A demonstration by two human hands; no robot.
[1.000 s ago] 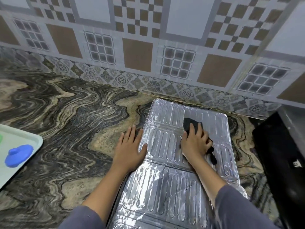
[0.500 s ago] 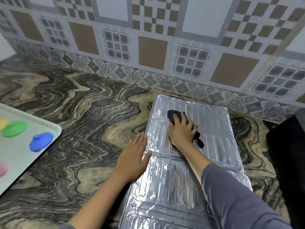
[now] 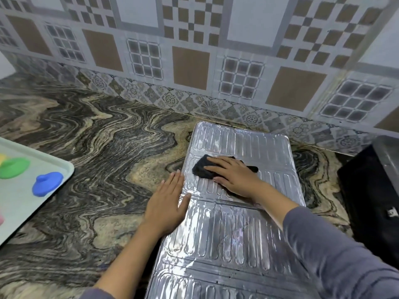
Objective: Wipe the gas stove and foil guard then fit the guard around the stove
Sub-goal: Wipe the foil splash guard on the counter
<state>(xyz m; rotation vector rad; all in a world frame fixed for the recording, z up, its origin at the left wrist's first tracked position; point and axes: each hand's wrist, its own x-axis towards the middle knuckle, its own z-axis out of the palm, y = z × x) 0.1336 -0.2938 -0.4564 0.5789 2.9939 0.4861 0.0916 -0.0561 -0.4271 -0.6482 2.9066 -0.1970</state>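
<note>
The silver foil guard point(image 3: 241, 229) lies flat on the marbled counter, its ribbed panels running from the tiled wall toward me. My right hand point(image 3: 235, 176) presses a black cloth point(image 3: 201, 169) down on the guard's far panel, near its left side. My left hand point(image 3: 167, 205) lies flat with fingers together on the guard's left edge, half on the counter. A black stove point(image 3: 375, 199) shows only partly at the right edge of the view.
A pale green tray point(image 3: 26, 197) at the left holds a blue lid point(image 3: 46, 183) and a green lid point(image 3: 13, 168). The swirled stone counter point(image 3: 103, 152) stretches between tray and guard. The patterned tile wall point(image 3: 194, 61) runs along the back.
My right hand has slid the black cloth leftward across the guard's far panel. My left hand has stayed on the guard's left edge. More of the tray has come into view.
</note>
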